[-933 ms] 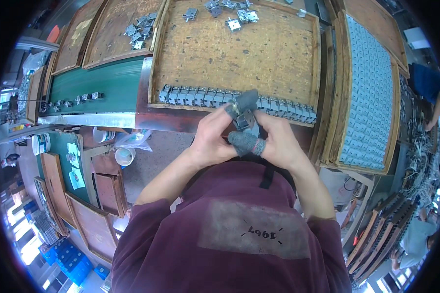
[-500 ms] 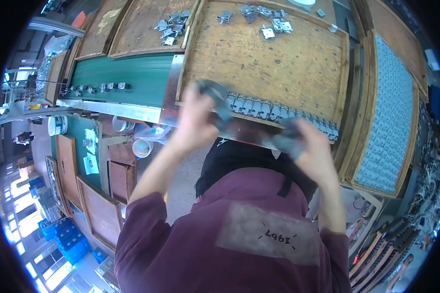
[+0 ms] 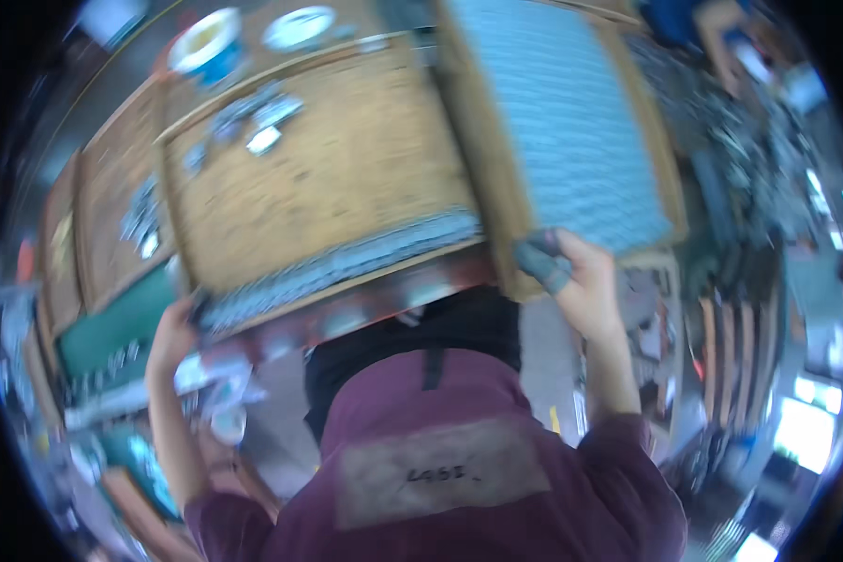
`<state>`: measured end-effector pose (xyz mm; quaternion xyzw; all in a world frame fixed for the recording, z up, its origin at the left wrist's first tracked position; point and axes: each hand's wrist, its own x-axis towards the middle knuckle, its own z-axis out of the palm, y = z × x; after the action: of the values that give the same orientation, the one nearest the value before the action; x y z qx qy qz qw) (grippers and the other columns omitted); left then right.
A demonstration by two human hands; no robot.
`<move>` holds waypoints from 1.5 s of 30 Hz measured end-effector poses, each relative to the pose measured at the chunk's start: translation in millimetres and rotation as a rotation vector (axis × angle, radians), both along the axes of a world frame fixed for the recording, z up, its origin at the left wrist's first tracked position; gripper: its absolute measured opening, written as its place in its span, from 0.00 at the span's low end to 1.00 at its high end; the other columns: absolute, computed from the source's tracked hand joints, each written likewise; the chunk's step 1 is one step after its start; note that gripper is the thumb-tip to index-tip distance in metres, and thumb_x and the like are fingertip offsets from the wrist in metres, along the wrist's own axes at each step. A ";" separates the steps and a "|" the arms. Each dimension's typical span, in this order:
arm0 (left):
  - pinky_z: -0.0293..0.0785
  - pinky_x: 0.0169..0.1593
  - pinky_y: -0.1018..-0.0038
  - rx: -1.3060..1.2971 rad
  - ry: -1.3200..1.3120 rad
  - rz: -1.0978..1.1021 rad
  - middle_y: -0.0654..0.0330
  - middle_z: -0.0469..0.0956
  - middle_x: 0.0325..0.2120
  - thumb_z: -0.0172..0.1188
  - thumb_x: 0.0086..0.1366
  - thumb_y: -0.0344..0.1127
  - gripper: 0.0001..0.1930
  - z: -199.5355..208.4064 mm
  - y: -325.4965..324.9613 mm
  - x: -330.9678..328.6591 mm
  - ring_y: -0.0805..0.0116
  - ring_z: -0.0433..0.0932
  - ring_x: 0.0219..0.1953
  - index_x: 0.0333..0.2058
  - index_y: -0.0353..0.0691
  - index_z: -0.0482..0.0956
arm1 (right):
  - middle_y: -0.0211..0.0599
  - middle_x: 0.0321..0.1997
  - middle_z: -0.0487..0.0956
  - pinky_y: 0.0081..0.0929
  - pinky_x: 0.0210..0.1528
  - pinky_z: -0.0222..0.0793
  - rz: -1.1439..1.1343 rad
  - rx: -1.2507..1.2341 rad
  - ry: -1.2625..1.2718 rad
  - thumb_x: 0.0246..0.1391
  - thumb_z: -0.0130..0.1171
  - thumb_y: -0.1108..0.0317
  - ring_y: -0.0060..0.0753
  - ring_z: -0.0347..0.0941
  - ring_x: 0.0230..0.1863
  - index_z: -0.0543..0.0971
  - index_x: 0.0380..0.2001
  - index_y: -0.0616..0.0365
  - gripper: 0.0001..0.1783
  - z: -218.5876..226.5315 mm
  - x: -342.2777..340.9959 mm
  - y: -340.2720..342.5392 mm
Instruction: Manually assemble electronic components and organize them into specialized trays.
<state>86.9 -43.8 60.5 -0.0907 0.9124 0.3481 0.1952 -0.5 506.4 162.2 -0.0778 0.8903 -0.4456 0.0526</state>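
My left hand is at the front left corner of a wooden tray; its fingertips are blurred and partly hidden. Along the tray's front edge lies a long row of small grey metal parts. My right hand is beside the front corner of a second wooden tray on the right. Dark grey coverings wrap its fingers, which are bent together; whether anything is between them does not show. Close rows of pale blue-grey parts fill that right tray.
Loose metal parts lie at the back of the middle tray, and more in a tray to its left. A green conveyor belt carries several small parts at the left. Behind stands a blue and white bucket.
The view has swung to the right. My hands have moved apart, the left to the tray's left corner, the right to the right tray. The front row now looks continuous along the tray's edge.
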 end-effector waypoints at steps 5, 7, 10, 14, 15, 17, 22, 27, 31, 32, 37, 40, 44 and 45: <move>0.64 0.58 0.74 0.185 -0.137 0.138 0.57 0.75 0.50 0.41 0.52 0.11 0.28 -7.5 -11.3 -2.4 0.66 0.72 0.53 0.52 0.32 0.74 | 0.31 0.29 0.80 0.19 0.35 0.68 -0.592 -0.084 0.136 0.58 0.58 0.70 0.19 0.73 0.30 0.82 0.36 0.65 0.09 -12.7 -14.8 129.5; 0.63 0.59 0.74 -0.271 -0.304 -0.094 0.53 0.73 0.53 0.43 0.54 0.14 0.26 38.3 32.8 -27.1 0.62 0.71 0.55 0.52 0.32 0.74 | 0.29 0.28 0.79 0.20 0.35 0.68 -0.835 0.021 0.315 0.57 0.55 0.71 0.20 0.72 0.29 0.82 0.40 0.65 0.12 -22.4 -28.5 186.7; 0.60 0.64 0.66 -0.247 -0.023 -0.036 0.47 0.64 0.62 0.51 0.57 0.20 0.26 24.5 25.2 -20.7 0.50 0.66 0.62 0.57 0.30 0.71 | 0.40 0.39 0.81 0.34 0.49 0.67 -0.864 0.457 0.180 0.57 0.54 0.60 0.39 0.74 0.43 0.81 0.43 0.60 0.17 -46.0 -38.8 258.2; 0.55 0.68 0.58 -0.389 0.342 -0.131 0.45 0.67 0.61 0.55 0.60 0.34 0.26 -12.4 38.6 16.4 0.45 0.61 0.66 0.57 0.35 0.72 | 0.43 0.56 0.76 0.45 0.62 0.61 -0.602 1.002 0.109 0.53 0.51 0.54 0.57 0.67 0.58 0.78 0.52 0.52 0.25 -92.5 -65.4 297.3; 0.52 0.68 0.53 -0.478 0.342 -0.171 0.44 0.68 0.60 0.56 0.59 0.37 0.27 -23.4 43.4 16.1 0.44 0.61 0.65 0.57 0.35 0.72 | 0.46 0.56 0.77 0.45 0.62 0.61 -0.528 0.991 0.057 0.51 0.51 0.56 0.54 0.70 0.57 0.77 0.54 0.54 0.27 -97.7 -68.2 323.3; 0.50 0.68 0.46 -0.487 0.431 -0.120 0.42 0.71 0.56 0.56 0.58 0.37 0.26 -32.0 56.0 13.7 0.43 0.64 0.62 0.56 0.36 0.72 | 0.51 0.48 0.81 0.43 0.56 0.68 -0.561 0.835 0.050 0.50 0.54 0.59 0.53 0.77 0.48 0.80 0.50 0.58 0.25 -98.5 -71.1 331.6; 0.47 0.69 0.50 -0.556 0.496 -0.069 0.50 0.66 0.60 0.53 0.64 0.47 0.25 -28.3 60.9 12.0 0.46 0.62 0.63 0.58 0.46 0.71 | 0.52 0.44 0.81 0.33 0.49 0.72 -0.683 0.455 0.018 0.54 0.63 0.47 0.37 0.75 0.43 0.76 0.53 0.64 0.33 -103.2 -67.5 357.9; 0.66 0.57 0.55 -0.767 0.534 0.550 0.49 0.72 0.47 0.55 0.56 0.33 0.16 -22.6 -11.3 36.6 0.46 0.69 0.50 0.46 0.44 0.76 | 0.48 0.44 0.81 0.39 0.47 0.70 -0.714 0.619 0.005 0.52 0.63 0.44 0.43 0.77 0.43 0.78 0.48 0.61 0.32 -89.9 -80.2 327.8; 0.71 0.54 0.56 -0.751 0.123 0.963 0.46 0.77 0.46 0.53 0.57 0.39 0.21 -6.4 -80.3 37.1 0.45 0.74 0.50 0.50 0.44 0.76 | 0.51 0.47 0.80 0.40 0.46 0.70 -1.018 0.541 0.274 0.57 0.60 0.49 0.45 0.76 0.45 0.76 0.50 0.64 0.29 -82.8 -80.1 322.9; 0.71 0.55 0.56 -0.707 -0.081 1.071 0.45 0.78 0.46 0.52 0.58 0.42 0.23 -4.9 -95.7 43.1 0.45 0.76 0.51 0.51 0.44 0.76 | 0.51 0.49 0.79 0.39 0.45 0.70 -1.073 0.413 0.366 0.60 0.57 0.52 0.45 0.76 0.46 0.75 0.51 0.66 0.27 -75.6 -80.7 310.8; 0.71 0.55 0.59 -0.557 -0.050 1.109 0.45 0.79 0.48 0.51 0.57 0.45 0.25 -77.5 -146.1 73.4 0.45 0.76 0.52 0.53 0.45 0.75 | 0.45 0.53 0.78 0.30 0.47 0.74 -0.498 -0.485 0.146 0.66 0.49 0.63 0.38 0.75 0.48 0.74 0.54 0.66 0.20 -39.0 -75.1 212.9; 0.75 0.48 0.61 -0.475 0.069 1.130 0.48 0.82 0.42 0.52 0.57 0.37 0.22 -80.2 -132.1 71.7 0.50 0.80 0.47 0.52 0.43 0.76 | 0.39 0.47 0.78 0.24 0.44 0.77 -0.445 -0.722 0.040 0.65 0.51 0.69 0.27 0.75 0.44 0.73 0.56 0.64 0.18 -15.9 -65.2 96.0; 0.78 0.41 0.72 0.486 0.447 1.161 0.56 0.82 0.41 0.50 0.58 0.22 0.20 -36.9 -49.5 33.2 0.66 0.81 0.43 0.50 0.38 0.77 | 0.36 0.42 0.78 0.19 0.35 0.73 -0.289 -0.570 0.026 0.62 0.56 0.71 0.23 0.74 0.38 0.75 0.52 0.64 0.16 -29.3 -54.1 20.1; 0.79 0.40 0.75 0.705 0.517 1.114 0.58 0.81 0.41 0.49 0.58 0.17 0.20 -23.9 -25.9 28.7 0.71 0.81 0.43 0.49 0.36 0.77 | 0.35 0.40 0.78 0.19 0.34 0.72 -0.292 -0.605 0.006 0.61 0.58 0.71 0.22 0.74 0.37 0.76 0.51 0.64 0.16 -30.3 -54.2 -0.7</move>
<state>115.5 -69.7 36.6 -0.3898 0.5804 0.6812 -0.2171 -54.7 505.7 131.8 0.0370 0.7195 -0.6923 -0.0400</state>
